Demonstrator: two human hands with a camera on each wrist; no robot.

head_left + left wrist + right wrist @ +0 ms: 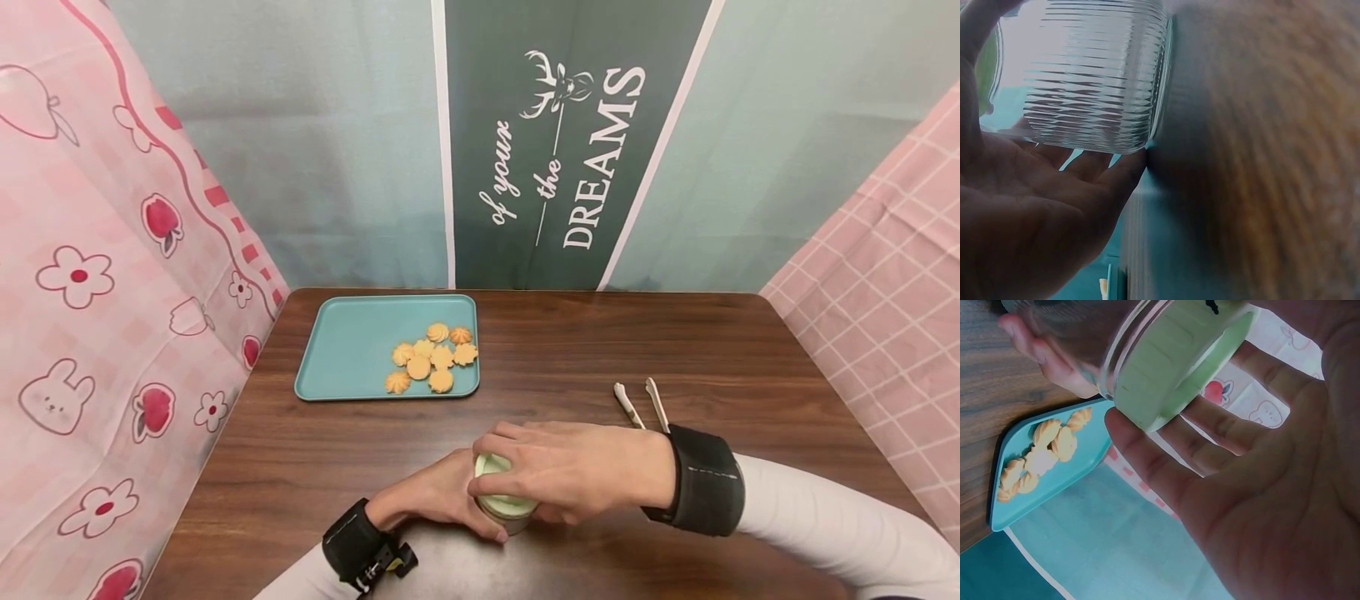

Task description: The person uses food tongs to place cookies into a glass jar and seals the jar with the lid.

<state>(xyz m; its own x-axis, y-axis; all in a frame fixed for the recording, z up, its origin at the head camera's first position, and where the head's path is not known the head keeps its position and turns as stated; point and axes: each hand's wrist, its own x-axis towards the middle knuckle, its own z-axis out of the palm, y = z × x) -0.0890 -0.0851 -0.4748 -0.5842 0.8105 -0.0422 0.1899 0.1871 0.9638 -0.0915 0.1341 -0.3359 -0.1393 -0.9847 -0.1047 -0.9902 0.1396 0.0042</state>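
Jar [507,510] work occupies both hands at the near edge of the bench [570,367]: the ribbed glass jar stands upright there, well apart from the tray [345,346] of cookies [433,357] farther back on the left. The left hand [435,500] wraps its fingers around the glass wall, and the right hand [573,471] cups over the pale green lid [1172,362], its fingers curled around the rim. To turn the lid well, the left hand likely needs a firm hold low on the ribs so the jar does not spin or slide on the wood, while the right hand keeps even pressure around the rim and turns flat, without tilting the jar. Tongs [641,404] lie just beyond the right wrist, near enough to be knocked.
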